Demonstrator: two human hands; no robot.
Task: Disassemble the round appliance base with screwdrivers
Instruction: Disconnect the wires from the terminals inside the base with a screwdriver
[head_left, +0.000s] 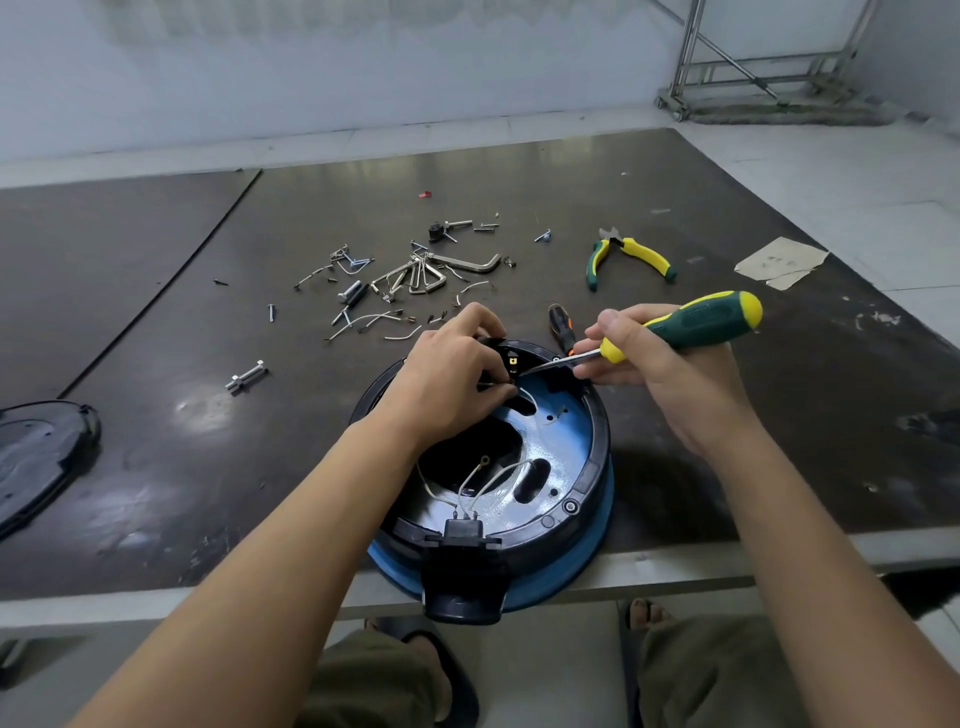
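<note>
While left hand (457, 384) pinched dark fitting (511, 364) at far inner rim, I judged round base (592, 467), sitting beneath both grips, stiff light plastic; wires (498, 473) inside fragile, rim looked safest hold. Right of pinch, right hand (654, 374) gripped screwdriver (696, 325), tip just beside left fingertips.

My bare forearms reach forward and angle toward each other. My left hand (457, 374) lies palm-down with its fingers curled in, apparently pinching a small part (493, 385), though I can't see it well. My right hand (654, 374) grips the screwdriver (691, 322) low on its handle, fingertips at the shaft.
</note>
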